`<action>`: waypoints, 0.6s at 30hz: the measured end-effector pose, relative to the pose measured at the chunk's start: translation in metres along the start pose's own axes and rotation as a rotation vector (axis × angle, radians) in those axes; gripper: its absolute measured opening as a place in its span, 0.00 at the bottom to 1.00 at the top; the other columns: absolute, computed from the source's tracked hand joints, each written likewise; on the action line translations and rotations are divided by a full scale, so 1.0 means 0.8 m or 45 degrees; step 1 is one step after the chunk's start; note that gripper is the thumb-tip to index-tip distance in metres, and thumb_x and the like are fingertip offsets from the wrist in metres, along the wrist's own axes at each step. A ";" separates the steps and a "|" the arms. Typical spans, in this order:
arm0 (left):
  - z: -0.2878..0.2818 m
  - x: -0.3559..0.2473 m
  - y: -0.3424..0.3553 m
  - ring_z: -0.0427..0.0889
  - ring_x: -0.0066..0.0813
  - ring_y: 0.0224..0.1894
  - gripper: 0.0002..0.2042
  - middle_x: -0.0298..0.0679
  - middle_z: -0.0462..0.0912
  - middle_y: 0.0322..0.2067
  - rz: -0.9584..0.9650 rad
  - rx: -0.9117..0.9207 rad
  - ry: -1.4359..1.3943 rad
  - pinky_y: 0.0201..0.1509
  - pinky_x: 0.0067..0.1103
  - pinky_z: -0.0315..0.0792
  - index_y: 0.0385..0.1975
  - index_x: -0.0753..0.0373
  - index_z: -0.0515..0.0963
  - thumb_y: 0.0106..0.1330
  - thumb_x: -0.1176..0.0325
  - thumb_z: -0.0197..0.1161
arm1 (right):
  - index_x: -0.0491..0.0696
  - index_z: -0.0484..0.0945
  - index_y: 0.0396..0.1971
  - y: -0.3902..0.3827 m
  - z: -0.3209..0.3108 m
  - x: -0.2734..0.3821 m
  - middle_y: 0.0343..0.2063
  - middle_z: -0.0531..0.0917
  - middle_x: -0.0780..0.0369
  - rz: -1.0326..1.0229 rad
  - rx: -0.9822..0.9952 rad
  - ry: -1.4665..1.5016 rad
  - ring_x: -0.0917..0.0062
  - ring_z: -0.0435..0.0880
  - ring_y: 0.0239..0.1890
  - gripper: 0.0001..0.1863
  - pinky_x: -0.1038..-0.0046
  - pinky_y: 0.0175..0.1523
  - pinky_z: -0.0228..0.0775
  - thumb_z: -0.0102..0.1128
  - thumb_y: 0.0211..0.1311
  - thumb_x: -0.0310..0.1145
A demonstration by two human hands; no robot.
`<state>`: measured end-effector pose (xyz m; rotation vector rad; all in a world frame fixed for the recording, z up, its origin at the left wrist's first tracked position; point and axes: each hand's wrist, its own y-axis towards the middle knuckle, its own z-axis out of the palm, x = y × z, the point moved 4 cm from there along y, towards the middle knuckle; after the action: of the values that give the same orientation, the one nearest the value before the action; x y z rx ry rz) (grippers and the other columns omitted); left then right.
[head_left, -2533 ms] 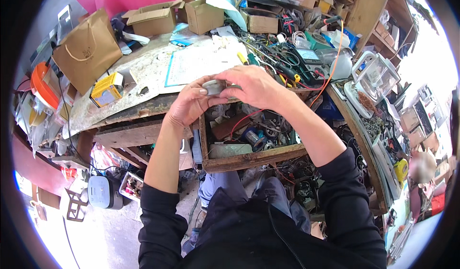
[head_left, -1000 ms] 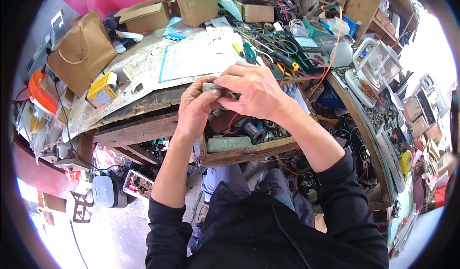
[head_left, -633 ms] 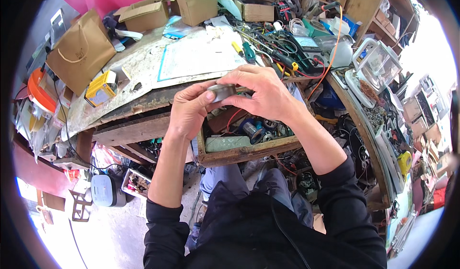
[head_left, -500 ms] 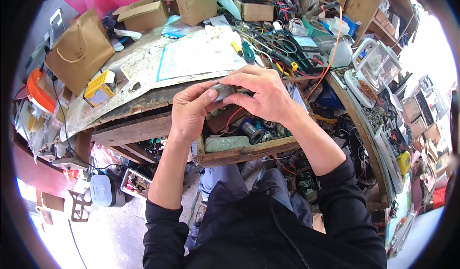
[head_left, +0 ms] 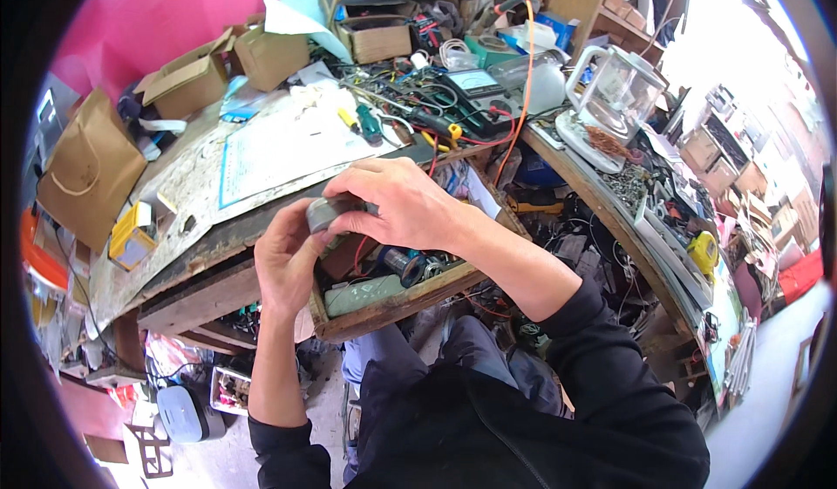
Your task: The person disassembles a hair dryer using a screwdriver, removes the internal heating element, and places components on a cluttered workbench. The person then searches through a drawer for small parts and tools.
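Above the open wooden drawer [head_left: 423, 290], both hands hold a small grey round thing [head_left: 323, 216] that looks like a roll of tape. My left hand [head_left: 283, 258] grips its left side, thumb and fingers closed on it. My right hand [head_left: 397, 206] reaches across from the right, with its thumb below the thing and fingers over the top. The fingers hide part of it, so its exact kind is unclear. Below in the drawer lie a spool of wire [head_left: 401, 265] and a pale green-grey block-like case [head_left: 366, 294].
A white sheet [head_left: 279, 153] covers part of the bench. Behind the drawer lie screwdrivers [head_left: 369, 125], a multimeter [head_left: 473, 84] and tangled leads. An orange cable [head_left: 527, 79] hangs at right, near a glass jug [head_left: 621, 92]. A paper bag [head_left: 91, 171] stands at left.
The view has turned to the right, shifting the bench leftward in the picture. Both hands stay closed on the grey round thing, whose rounded side now shows more.
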<state>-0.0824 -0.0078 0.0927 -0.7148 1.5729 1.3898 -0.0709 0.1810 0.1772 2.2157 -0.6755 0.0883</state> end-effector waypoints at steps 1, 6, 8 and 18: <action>0.004 -0.001 0.002 0.82 0.21 0.50 0.19 0.38 0.85 0.48 0.011 0.009 -0.021 0.55 0.18 0.75 0.58 0.71 0.76 0.67 0.85 0.64 | 0.42 0.81 0.47 -0.001 -0.004 -0.002 0.38 0.86 0.55 0.028 0.035 0.017 0.56 0.86 0.41 0.20 0.62 0.46 0.78 0.75 0.54 0.29; 0.008 0.010 0.020 0.82 0.26 0.53 0.24 0.39 0.85 0.50 0.064 0.100 -0.017 0.61 0.23 0.73 0.60 0.66 0.77 0.63 0.85 0.68 | 0.44 0.79 0.42 -0.006 -0.005 -0.009 0.34 0.86 0.55 0.004 -0.003 -0.097 0.56 0.86 0.39 0.17 0.60 0.43 0.78 0.72 0.52 0.27; 0.013 0.009 0.031 0.81 0.29 0.55 0.26 0.39 0.86 0.52 0.100 0.143 0.205 0.64 0.25 0.72 0.61 0.64 0.77 0.60 0.85 0.69 | 0.46 0.79 0.41 -0.008 -0.012 -0.021 0.33 0.86 0.57 0.000 -0.053 -0.197 0.58 0.87 0.37 0.16 0.60 0.42 0.78 0.72 0.52 0.29; -0.030 0.011 0.090 0.59 0.56 0.76 0.33 0.56 0.70 0.68 0.376 -0.231 1.505 0.80 0.44 0.49 0.65 0.71 0.69 0.66 0.56 0.70 | 0.45 0.80 0.36 0.034 -0.175 -0.244 0.34 0.87 0.52 0.612 -0.255 -1.319 0.57 0.90 0.37 0.10 0.58 0.40 0.83 0.68 0.59 0.34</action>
<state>-0.1543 -0.0155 0.1167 -1.6570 2.5277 1.3801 -0.2298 0.3530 0.2372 1.7475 -1.6670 -0.8959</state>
